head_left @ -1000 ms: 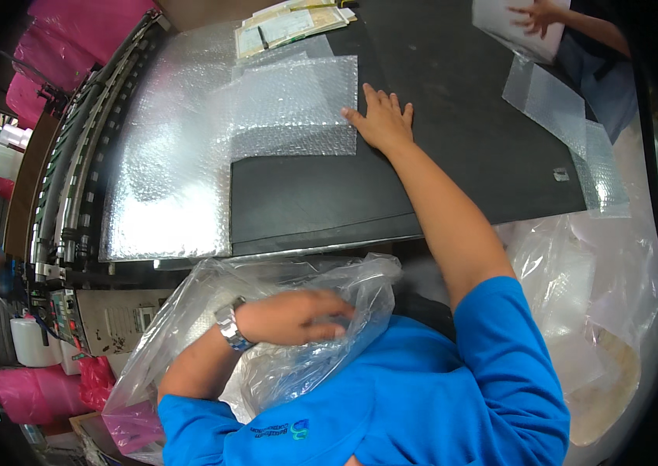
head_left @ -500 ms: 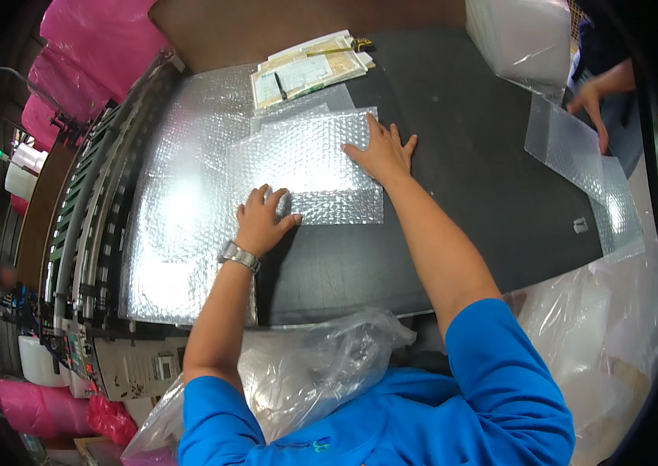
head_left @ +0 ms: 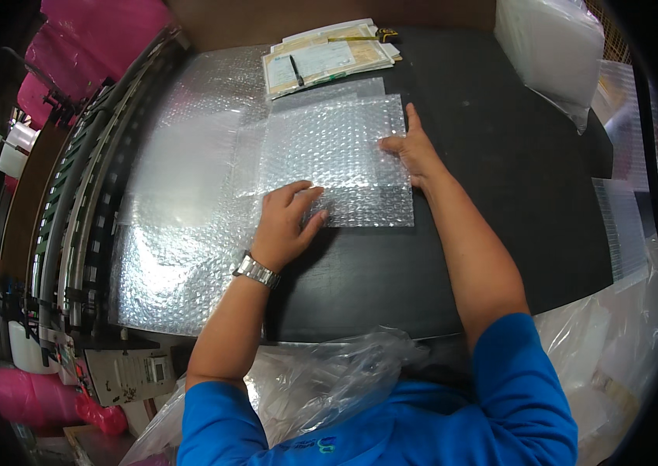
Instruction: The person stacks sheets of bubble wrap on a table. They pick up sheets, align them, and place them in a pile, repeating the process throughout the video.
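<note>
A clear bubble-wrap sheet (head_left: 337, 147), perhaps a pouch, lies on the black table in front of me, partly over other bubble wrap. My left hand (head_left: 288, 221) rests at its lower left edge, fingers lightly bent and the thumb apart. At the right edge, my right hand (head_left: 420, 151) stands on its side. Its thumb lies on the sheet and its index finger points away from me; the other fingers are mostly hidden. Beneath and to the left spreads a larger bubble-wrap sheet (head_left: 181, 268), shiny with glare.
Papers (head_left: 329, 62) with a pen (head_left: 296, 71) and a tape measure (head_left: 386, 35) lie at the back. A roller machine (head_left: 73, 202) borders the left. Plastic-wrapped white material (head_left: 550, 54) stands back right. Crumpled clear plastic (head_left: 344, 373) hangs at the near edge.
My right hand has turned from lying flat, fingers spread, to standing on its side at the sheet's edge. The other person's hand and bubble wrap at the right have moved away.
</note>
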`<action>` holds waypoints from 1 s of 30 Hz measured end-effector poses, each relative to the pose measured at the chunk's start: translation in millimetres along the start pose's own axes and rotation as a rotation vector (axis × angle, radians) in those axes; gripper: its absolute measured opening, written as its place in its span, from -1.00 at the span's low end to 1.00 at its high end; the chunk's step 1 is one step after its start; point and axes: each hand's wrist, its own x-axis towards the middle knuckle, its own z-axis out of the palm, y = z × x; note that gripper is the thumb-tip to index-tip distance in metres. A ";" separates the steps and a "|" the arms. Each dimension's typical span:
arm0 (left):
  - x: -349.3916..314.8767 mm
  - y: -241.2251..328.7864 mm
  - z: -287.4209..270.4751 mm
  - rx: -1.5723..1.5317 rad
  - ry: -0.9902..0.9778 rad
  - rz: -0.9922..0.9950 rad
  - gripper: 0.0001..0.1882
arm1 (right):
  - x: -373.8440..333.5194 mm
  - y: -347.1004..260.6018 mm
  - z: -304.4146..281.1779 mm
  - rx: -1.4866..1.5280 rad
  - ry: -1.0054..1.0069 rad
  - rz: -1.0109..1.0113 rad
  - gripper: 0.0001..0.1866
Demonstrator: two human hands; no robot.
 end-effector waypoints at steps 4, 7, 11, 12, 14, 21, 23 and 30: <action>-5.8 8.3 -11.4 -0.023 0.269 0.181 -0.65 | 8.1 13.2 1.6 -0.131 -0.054 -0.111 -0.19; 1.7 -8.7 -23.9 0.353 0.452 -0.087 -0.57 | 5.9 6.8 -1.7 -0.061 -0.204 -0.029 -0.38; -4.6 -37.2 -20.2 0.551 0.118 -0.589 -0.39 | 7.0 9.1 -7.6 -0.057 -0.324 -0.038 -0.49; -5.5 -36.7 -16.8 0.507 -0.002 -0.611 -0.36 | 6.9 10.8 -7.5 -0.064 -0.339 -0.056 -0.49; -2.0 -32.3 -7.9 0.449 -0.172 -0.566 -0.30 | 3.0 9.8 -4.9 -0.011 -0.304 -0.032 -0.49; -0.7 -3.9 6.7 0.199 -0.185 -0.133 -0.40 | -0.8 15.4 7.4 -0.125 -0.270 -0.182 -0.35; 0.0 -5.8 5.4 0.167 -0.151 -0.133 -0.43 | 2.0 18.1 7.1 -0.113 -0.248 -0.175 -0.34; 2.0 -19.9 -6.0 -0.064 0.297 -0.158 -0.72 | -2.4 11.8 13.6 0.003 -0.183 -0.054 -0.45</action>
